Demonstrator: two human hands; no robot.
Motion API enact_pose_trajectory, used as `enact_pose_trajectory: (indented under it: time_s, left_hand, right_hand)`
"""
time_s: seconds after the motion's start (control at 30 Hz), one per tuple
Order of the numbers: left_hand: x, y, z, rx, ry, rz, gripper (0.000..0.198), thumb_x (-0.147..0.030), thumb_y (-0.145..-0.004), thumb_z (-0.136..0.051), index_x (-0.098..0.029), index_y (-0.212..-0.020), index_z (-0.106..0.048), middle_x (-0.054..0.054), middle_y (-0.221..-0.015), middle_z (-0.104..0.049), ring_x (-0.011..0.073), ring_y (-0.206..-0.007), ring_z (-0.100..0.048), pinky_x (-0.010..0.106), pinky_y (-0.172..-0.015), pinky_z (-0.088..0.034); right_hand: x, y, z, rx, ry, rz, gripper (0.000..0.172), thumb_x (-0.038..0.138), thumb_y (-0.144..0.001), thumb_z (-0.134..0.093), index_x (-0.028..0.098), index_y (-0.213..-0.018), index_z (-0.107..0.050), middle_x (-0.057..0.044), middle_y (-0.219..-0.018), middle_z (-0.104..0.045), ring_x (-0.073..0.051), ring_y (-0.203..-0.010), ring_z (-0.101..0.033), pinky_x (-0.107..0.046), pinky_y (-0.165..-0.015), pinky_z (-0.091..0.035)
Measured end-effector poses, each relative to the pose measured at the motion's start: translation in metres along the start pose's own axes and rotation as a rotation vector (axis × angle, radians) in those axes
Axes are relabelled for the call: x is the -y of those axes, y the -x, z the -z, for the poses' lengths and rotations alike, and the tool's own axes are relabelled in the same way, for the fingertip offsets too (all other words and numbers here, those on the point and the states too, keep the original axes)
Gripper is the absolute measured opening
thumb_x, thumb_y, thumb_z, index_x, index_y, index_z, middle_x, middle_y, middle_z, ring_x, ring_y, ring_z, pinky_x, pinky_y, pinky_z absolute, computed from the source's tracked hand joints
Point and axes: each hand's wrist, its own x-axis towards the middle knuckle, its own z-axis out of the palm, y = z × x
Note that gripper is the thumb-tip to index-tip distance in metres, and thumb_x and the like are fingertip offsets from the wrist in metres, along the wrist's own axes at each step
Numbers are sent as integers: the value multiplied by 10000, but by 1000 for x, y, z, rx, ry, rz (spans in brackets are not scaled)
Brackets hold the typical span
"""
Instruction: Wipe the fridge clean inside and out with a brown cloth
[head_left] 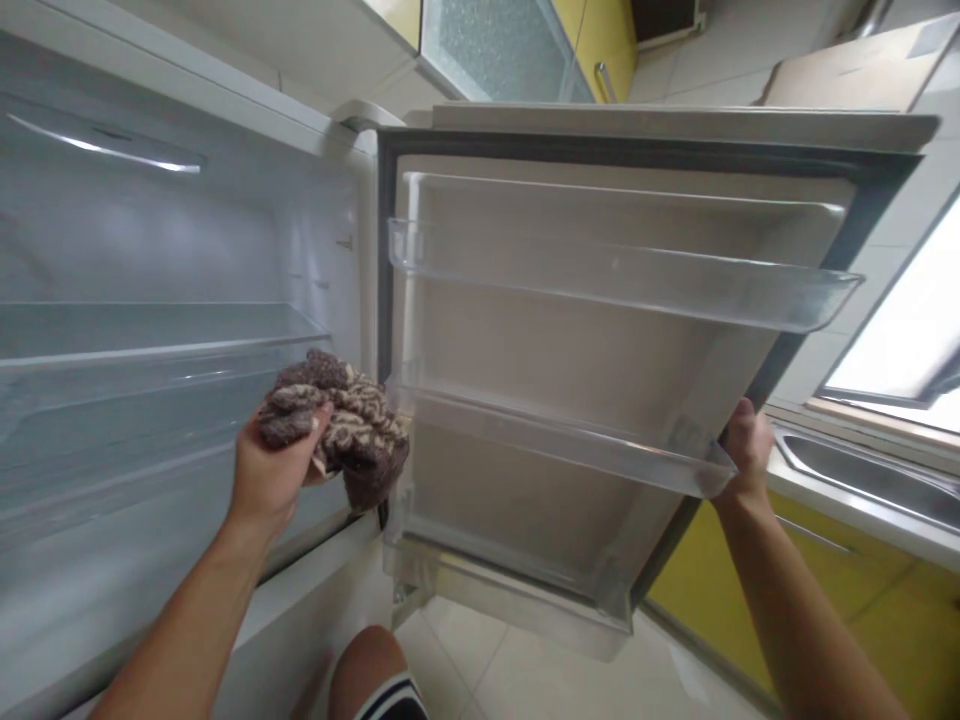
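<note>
My left hand point(274, 465) is closed round a bunched brown and cream patterned cloth point(352, 425), held in front of the fridge's hinge side. Over at the right, my right hand point(746, 445) grips the free edge of the open fridge door point(570, 360); its fingers are partly hidden behind that edge. Clear plastic door shelves point(622, 290) run across the inner face of the door, with nothing seen on them. To the left lies the lit fridge interior point(150, 240), with a glass shelf point(150, 345) behind my left hand.
Yellow cabinets point(810, 570) and a steel sink point(877, 480) stand at the right, below a bright window point(907, 320). Upper cabinets point(495, 45) hang behind the door. My knee point(371, 665) shows above the tiled floor point(487, 650). A cardboard box point(855, 75) is at the upper right.
</note>
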Motion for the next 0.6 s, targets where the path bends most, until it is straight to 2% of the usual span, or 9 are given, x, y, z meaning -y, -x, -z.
enact_pose_trajectory:
  time_s: [0.03, 0.13, 0.2, 0.27, 0.33, 0.4, 0.47, 0.53, 0.6]
  left_hand:
    - [4, -3, -11, -7, 71, 37, 422, -426, -714, -788, -189, -1057, -718, 56, -1054, -780, 231, -936, -721, 409, -935, -628]
    - [21, 6, -49, 108, 110, 4, 392, -416, -707, -763, -205, -1031, -694, 55, -1043, -769, 235, -985, -725, 409, -1000, -611]
    - [35, 23, -61, 131, 77, -16, 382, -357, -721, -722, -214, -1074, -699, 80, -1176, -744, 255, -1128, -706, 428, -1099, -564]
    - [52, 41, -58, 114, -30, 18, 341, -293, -725, -696, -222, -1057, -721, 101, -1321, -681, 271, -1284, -640, 443, -1192, -491]
    - [71, 58, -45, 99, -152, 87, 278, -248, -700, -687, -227, -972, -739, 112, -1322, -657, 298, -1324, -602, 481, -1218, -457]
    - [90, 70, -28, 98, -211, 170, 192, -229, -663, -682, -231, -851, -721, 104, -1105, -698, 321, -1156, -667, 525, -1124, -524]
    - [104, 74, -14, 113, -218, 236, 142, -231, -643, -677, -239, -784, -692, 63, -861, -694, 309, -918, -703, 514, -959, -598]
    - [110, 69, -6, 105, -214, 280, 179, -257, -653, -685, -238, -830, -693, 41, -789, -705, 289, -818, -705, 470, -861, -616]
    - [106, 56, -9, 32, -209, 285, 355, -320, -705, -704, -225, -1046, -699, 60, -954, -762, 277, -914, -721, 449, -913, -607]
  right_hand:
    - [4, 1, -2, -15, 12, -8, 913, 1038, -652, -553, 177, -951, -592, -53, -820, -592, -211, -728, -534, -352, -644, -429]
    - [11, 1, -7, -66, 90, -35, 990, 1089, -567, -513, 166, -918, -589, -77, -815, -592, -243, -751, -550, -380, -657, -442]
    - [8, -1, -8, -82, 136, -49, 998, 1086, -577, -493, 157, -928, -596, -90, -838, -604, -268, -795, -571, -403, -693, -461]
    - [1, -6, -7, -81, 159, -54, 986, 1076, -603, -476, 154, -929, -602, -95, -859, -612, -274, -818, -577, -420, -727, -468]
    - [-7, -9, -4, -67, 148, -44, 984, 1073, -614, -468, 157, -944, -606, -89, -876, -617, -260, -811, -568, -421, -734, -461]
    - [-12, -11, -2, -54, 137, -34, 983, 1077, -619, -473, 159, -945, -607, -75, -858, -606, -240, -779, -547, -413, -714, -444]
    - [-12, -10, -1, -45, 132, -36, 984, 1086, -615, -484, 162, -933, -604, -54, -812, -576, -225, -747, -523, -409, -699, -432]
    - [-8, -8, -2, -36, 122, -49, 996, 1101, -578, -503, 168, -913, -595, -37, -779, -548, -217, -727, -509, -410, -693, -431]
    - [-4, -5, -4, -41, 110, -45, 1010, 1111, -541, -509, 174, -908, -591, -43, -783, -552, -228, -735, -525, -413, -689, -441]
